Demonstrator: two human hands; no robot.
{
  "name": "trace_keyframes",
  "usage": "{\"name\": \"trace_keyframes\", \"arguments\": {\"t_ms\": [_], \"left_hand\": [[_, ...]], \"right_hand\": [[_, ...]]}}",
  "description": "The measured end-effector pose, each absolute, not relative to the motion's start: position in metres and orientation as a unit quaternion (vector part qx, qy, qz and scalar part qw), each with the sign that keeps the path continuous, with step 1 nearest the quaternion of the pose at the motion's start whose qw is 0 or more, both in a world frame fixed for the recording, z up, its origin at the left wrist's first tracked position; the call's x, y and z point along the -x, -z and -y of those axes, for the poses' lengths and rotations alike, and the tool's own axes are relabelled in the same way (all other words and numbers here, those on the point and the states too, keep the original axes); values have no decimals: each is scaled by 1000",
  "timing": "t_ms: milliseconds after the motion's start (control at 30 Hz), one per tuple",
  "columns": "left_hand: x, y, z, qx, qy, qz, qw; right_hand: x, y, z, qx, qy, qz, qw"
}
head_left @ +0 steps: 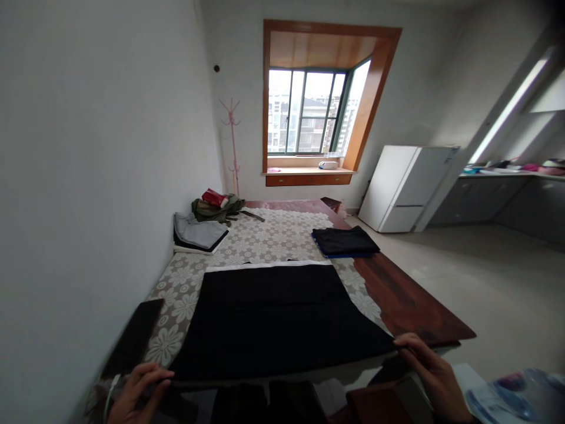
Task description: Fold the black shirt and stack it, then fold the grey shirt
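Looking down across the lower half of the frame, we see a wooden bed platform (410, 300) of dark reddish, glossy boards, covered over most of its width by a cream lace cloth (265, 235) patterned with flowers. Spread flat on that cloth, in the lower middle of the frame, lies the black garment (273, 318): a broad, matte, dark fabric, trapezoid in outline, wider at its near edge, with a thin white band along its far edge and a faint horizontal fold line across it.

Our left hand (136, 394), at the lower left, grips the near left corner of the garment, fingers curled together and pinching the hem. Our right hand (435, 374), at the lower right, holds the near right corner, fingers close together and laid along the edge, thumb underneath as far as we can tell.

At the right of centre a folded dark garment (344, 241) with a blue edge rests on the cloth. At the left centre sits a folded grey garment (198, 232), and behind it a rumpled olive heap topped by a red item (215, 197). A dark flat slab (135, 335), smooth and shiny, lies at the lower left beside our left hand.
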State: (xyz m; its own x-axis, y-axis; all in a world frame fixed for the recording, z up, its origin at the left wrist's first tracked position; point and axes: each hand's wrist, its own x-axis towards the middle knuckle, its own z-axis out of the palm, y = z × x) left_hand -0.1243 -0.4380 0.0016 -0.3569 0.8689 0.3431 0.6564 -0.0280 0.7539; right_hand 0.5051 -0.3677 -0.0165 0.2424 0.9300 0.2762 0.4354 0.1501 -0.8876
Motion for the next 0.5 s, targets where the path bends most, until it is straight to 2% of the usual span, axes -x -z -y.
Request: {"name": "trace_keyframes", "arguments": {"t_ms": [167, 267, 333, 400, 500], "left_hand": [[108, -62, 376, -538, -461, -690, 145], [100, -88, 310, -546, -434, -709, 100], [94, -90, 266, -551, -361, -750, 63], [87, -81, 230, -538, -314, -781, 42], [78, -62, 197, -527, -261, -808, 27]], "right_hand": [[-489, -42, 305, 525, -254, 608, 538], [-468, -66, 240, 546, -250, 606, 522], [-451, -71, 197, 594, -197, 621, 471], [-432, -68, 161, 667, -136, 624, 384], [-410, -52, 129, 719, -107, 612, 311]]}}
